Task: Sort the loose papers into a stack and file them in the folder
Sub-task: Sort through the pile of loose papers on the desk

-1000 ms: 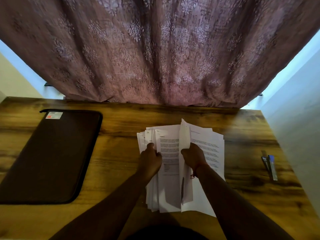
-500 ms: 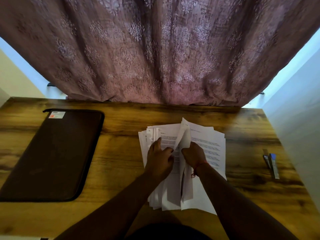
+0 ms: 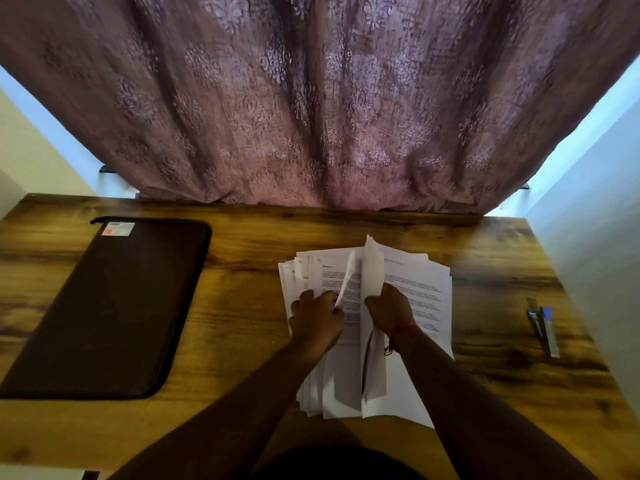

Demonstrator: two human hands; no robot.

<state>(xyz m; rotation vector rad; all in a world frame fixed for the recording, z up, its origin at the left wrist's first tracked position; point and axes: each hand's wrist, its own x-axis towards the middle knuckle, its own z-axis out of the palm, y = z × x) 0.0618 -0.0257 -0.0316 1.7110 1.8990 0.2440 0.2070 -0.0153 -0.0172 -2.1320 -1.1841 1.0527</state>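
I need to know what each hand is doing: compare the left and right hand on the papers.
The left hand lies knuckles-up on the left part of the papers, fingertips at a curling sheet; the right hand grips a raised sheet standing on edge. The right wrist has a red thread; the left is bare. Both work over the same spread pile.

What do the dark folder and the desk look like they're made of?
The folder looks like matte dark brown fabric or faux leather, with a zip edge and a pull at one corner; which of the two is unclear. The desk shows glossy wood grain with knots, possibly a laminate print.
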